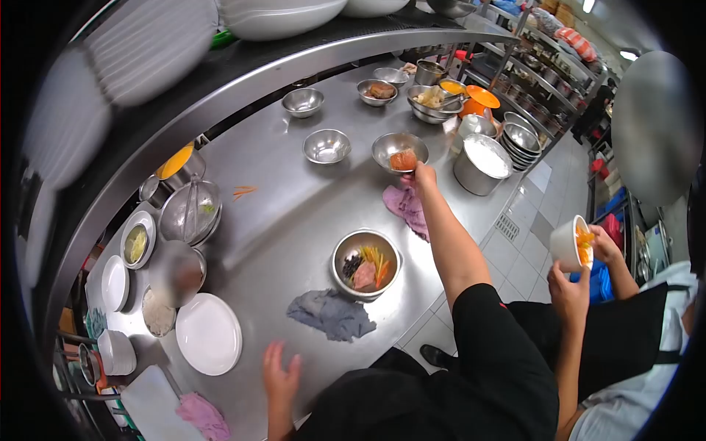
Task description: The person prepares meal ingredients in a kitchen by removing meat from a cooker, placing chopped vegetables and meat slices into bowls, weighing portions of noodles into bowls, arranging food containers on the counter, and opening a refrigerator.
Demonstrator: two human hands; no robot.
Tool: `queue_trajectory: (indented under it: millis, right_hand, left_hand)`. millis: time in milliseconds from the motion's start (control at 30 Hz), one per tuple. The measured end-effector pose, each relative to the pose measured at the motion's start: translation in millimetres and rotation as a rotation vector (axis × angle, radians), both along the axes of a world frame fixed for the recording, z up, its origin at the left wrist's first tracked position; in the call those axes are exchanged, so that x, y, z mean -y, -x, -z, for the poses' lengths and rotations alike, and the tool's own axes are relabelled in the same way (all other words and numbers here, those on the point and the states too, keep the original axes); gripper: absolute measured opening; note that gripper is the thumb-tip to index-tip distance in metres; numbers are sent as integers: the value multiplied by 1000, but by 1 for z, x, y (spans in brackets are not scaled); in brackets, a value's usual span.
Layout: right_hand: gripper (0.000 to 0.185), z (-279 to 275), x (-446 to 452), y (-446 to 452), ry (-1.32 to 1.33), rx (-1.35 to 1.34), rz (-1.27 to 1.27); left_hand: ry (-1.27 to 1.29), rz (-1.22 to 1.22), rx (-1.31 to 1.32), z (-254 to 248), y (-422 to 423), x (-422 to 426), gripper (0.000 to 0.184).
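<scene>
Right hand [418, 178] on rim of metal bowl [384, 151], left hand [282, 371] near grey cloth [331, 314]

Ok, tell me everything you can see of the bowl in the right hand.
The bowl is round, open and wide-mouthed, shiny silver like steel. An orange-pink piece of food lies inside, toward the near side. The fingers of the right hand hold its near rim, above the pink cloth. Whether its base touches the table is unclear.

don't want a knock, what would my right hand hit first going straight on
Past the held bowl, your right hand would probably meet the small bowl of brown food; depth is unclear, so it might pass above.
</scene>
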State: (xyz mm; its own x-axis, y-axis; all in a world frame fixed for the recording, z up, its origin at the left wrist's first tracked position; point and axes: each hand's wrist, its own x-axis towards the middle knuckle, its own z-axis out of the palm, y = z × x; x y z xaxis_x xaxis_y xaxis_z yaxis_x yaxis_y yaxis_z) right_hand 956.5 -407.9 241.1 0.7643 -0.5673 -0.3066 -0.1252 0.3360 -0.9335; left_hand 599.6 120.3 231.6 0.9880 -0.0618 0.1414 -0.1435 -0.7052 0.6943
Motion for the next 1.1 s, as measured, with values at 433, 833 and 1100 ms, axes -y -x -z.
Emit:
queue_trajectory:
  millis: [433, 833, 1100]
  right_hand:
    - [28, 11, 16, -20, 49, 168, -250]
    - [19, -19, 73, 235, 264, 69, -425]
    - [31, -117, 314, 167, 1000, -97, -22]
  left_hand:
    - [-397, -92, 56, 35, -77, 152, 67]
    - [-428, -373, 123, 59, -111, 90, 49]
    - [-331, -348, -159, 7, -76, 73, 59]
